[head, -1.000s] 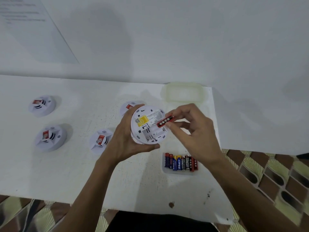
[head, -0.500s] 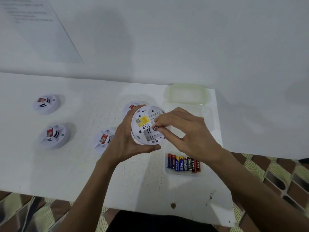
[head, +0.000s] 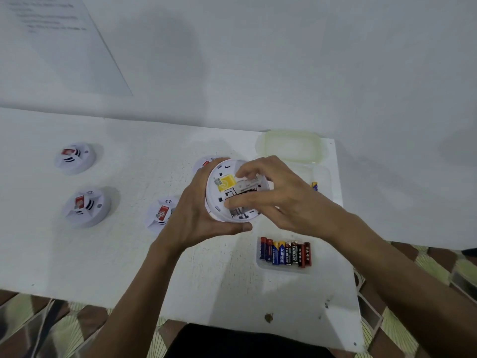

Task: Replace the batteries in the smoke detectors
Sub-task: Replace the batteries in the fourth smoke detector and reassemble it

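My left hand (head: 196, 215) grips a white smoke detector (head: 224, 187) by its rim, above the table. Its back faces me and shows a yellow label. My right hand (head: 278, 195) lies over the open battery bay. Thumb and forefinger pinch a pale oblong battery (head: 246, 186) that lies in the bay, and the fingers hide most of the bay. A clear tray (head: 284, 268) just below the hands holds several red, blue and black batteries (head: 285, 253) side by side.
Three more white detectors lie face up on the white table (head: 124, 254): far left (head: 74, 157), left (head: 86, 206) and beside my left wrist (head: 161, 213). Another (head: 205, 162) peeks out behind the held one. A clear lid (head: 291, 148) and a lone battery (head: 314, 186) lie at the back right.
My right hand has moved the battery from beside the detector down into the bay, and its fingers now cover the bay. My left hand has kept its hold on the detector.
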Tool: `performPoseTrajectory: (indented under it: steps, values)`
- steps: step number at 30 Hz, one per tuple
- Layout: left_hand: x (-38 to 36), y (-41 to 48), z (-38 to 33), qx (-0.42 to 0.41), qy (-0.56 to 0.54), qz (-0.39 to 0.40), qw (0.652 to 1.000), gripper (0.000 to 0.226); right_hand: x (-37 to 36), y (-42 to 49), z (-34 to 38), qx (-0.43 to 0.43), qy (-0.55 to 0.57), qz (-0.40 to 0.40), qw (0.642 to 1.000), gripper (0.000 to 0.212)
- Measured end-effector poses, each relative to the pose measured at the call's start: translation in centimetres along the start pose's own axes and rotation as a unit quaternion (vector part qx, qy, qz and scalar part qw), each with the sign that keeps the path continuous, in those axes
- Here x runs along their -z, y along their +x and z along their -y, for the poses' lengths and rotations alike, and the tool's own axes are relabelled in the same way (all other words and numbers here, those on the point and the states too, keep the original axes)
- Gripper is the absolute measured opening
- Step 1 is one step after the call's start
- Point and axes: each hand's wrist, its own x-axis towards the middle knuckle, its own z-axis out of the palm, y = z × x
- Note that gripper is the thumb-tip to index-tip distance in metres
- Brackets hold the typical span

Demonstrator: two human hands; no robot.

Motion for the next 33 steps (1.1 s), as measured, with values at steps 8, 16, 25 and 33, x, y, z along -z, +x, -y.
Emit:
performPoseTrajectory:
  steps: [8, 16, 25, 33]
  values:
    - [0.0, 0.2, 2.5, -0.021, -0.032, 0.06, 0.997, 0.1, 0.7, 0.7, -0.7, 0.006, 0.019, 0.061, 0.998, 0.028]
    - [-0.2, 0.1, 2.2, -0.017, -0.059, 0.072, 0.996, 0.105, 0.3, -0.7, -1.4, -0.091, 0.126, -0.031, 0.987, 0.024]
    - [-0.7, -0.1, 2.4, -0.05, -0.035, 0.008, 0.998, 0.093, 1.0, -3.2, -7.3, -0.339, 0.014, 0.052, 0.939, 0.026]
    - [-0.8, -0.1, 2.6, -0.047, -0.027, 0.003, 0.999, 0.087, -0.7, -4.3, -11.4, -0.424, -0.177, 0.306, 0.834, 0.049]
